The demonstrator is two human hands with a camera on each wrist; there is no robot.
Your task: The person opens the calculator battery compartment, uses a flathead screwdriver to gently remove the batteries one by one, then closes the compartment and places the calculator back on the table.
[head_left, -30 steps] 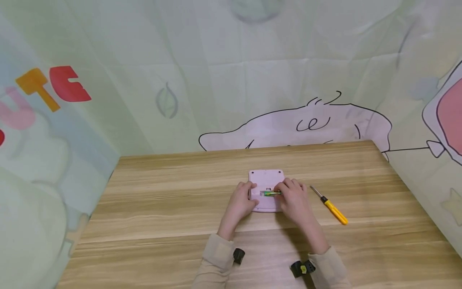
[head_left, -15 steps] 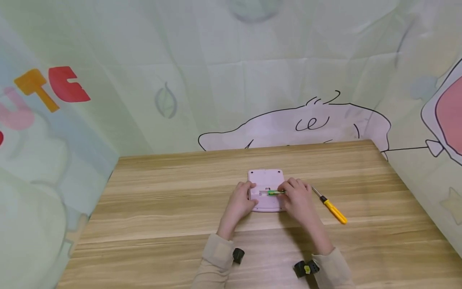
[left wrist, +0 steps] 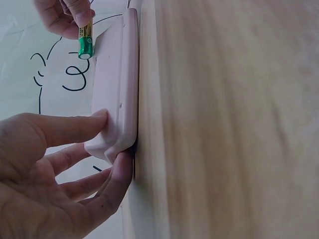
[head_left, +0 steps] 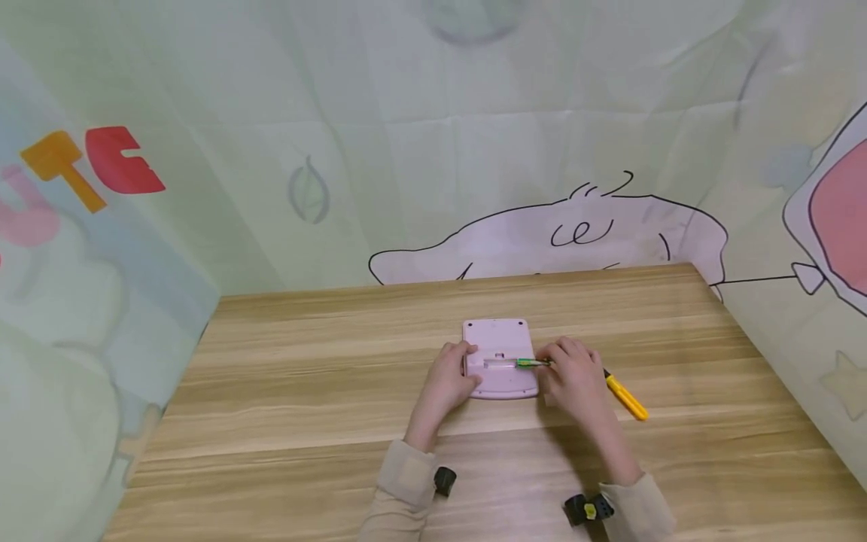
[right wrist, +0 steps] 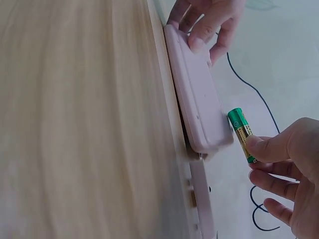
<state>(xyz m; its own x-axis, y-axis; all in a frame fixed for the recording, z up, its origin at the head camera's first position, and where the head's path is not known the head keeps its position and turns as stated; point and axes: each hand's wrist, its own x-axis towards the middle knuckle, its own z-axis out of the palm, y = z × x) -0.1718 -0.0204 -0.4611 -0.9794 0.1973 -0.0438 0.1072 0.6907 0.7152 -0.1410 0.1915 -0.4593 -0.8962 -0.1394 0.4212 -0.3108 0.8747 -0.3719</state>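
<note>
A flat pink calculator-like device (head_left: 500,384) lies back side up on the wooden table, its narrow battery slot uncovered. My left hand (head_left: 450,376) grips its left edge, thumb on the back face and fingers along the side, as the left wrist view shows. Between thumb and fingers, my right hand (head_left: 576,376) pinches a green and gold battery (right wrist: 241,130). That battery is held above the device's right edge, its green end pointing left, out of the slot. A pink strip with small tabs (right wrist: 202,199) shows beside the device in the right wrist view.
A screwdriver with a yellow handle (head_left: 626,397) lies to the right of my right hand, which hides its shaft. The wooden table (head_left: 305,369) ends at the back against a printed cloth backdrop (head_left: 379,150).
My right hand has moved right with the battery, drawing it away from the slot and uncovering more of the slot. It now covers the screwdriver's shaft. My left hand keeps its grip.
</note>
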